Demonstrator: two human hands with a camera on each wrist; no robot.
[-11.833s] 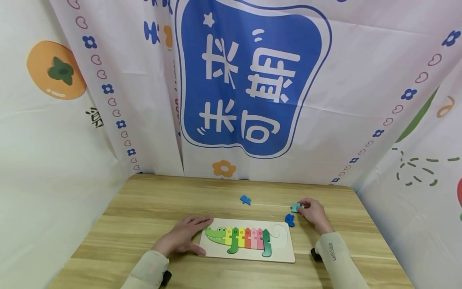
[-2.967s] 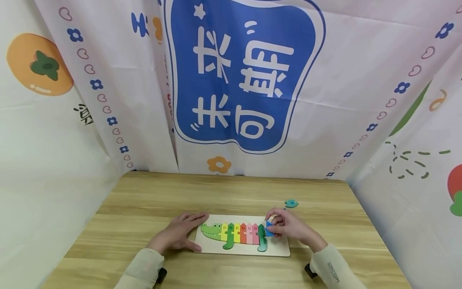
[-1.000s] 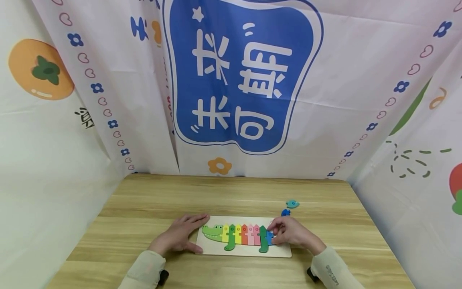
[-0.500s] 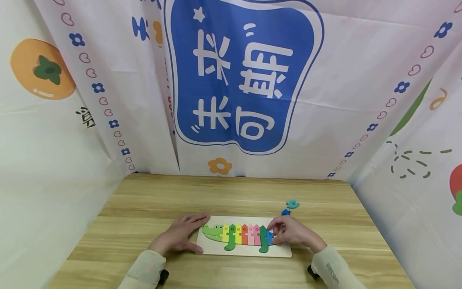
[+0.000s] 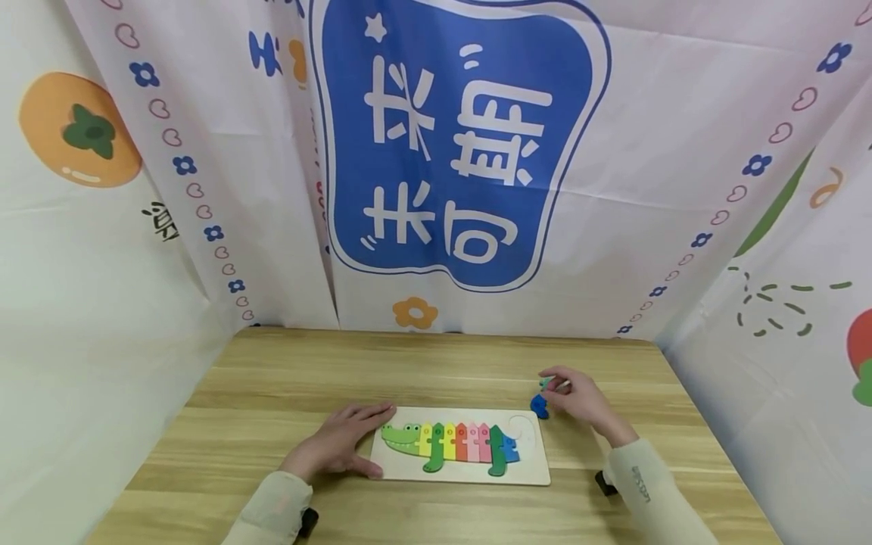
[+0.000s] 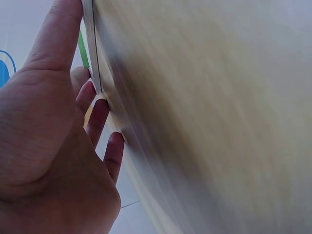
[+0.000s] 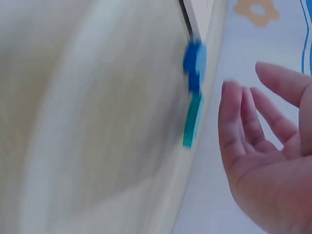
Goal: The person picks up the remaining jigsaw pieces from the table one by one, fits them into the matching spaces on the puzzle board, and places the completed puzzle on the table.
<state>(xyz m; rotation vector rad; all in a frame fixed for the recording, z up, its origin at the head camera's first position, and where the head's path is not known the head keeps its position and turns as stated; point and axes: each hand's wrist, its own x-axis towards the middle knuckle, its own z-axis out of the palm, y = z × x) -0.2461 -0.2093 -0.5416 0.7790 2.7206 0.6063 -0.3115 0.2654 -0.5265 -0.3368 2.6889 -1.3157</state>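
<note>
A wooden crocodile puzzle board (image 5: 463, 476) lies on the table, with colored pieces from a green head to a blue piece (image 5: 510, 448) beside the dark green leg piece (image 5: 497, 454). My left hand (image 5: 337, 443) rests at the board's left end, fingers extended along its edge. Beyond the board's far right corner lie a dark blue piece (image 5: 539, 406) and a teal piece (image 5: 544, 384), partly hidden by my right hand (image 5: 579, 397). In the right wrist view that hand's fingers are apart from the dark blue piece (image 7: 194, 63) and teal piece (image 7: 193, 122), holding nothing.
The wood-grain table (image 5: 327, 363) extends around the board. A printed cloth (image 5: 463, 151) hangs behind the table, with more cloth at both sides. A curled tail line (image 5: 524, 425) is drawn on the board's right part.
My right hand has let go of the blue piece, which stays on the board, and has moved back and right to the loose pieces. My left hand keeps its place.
</note>
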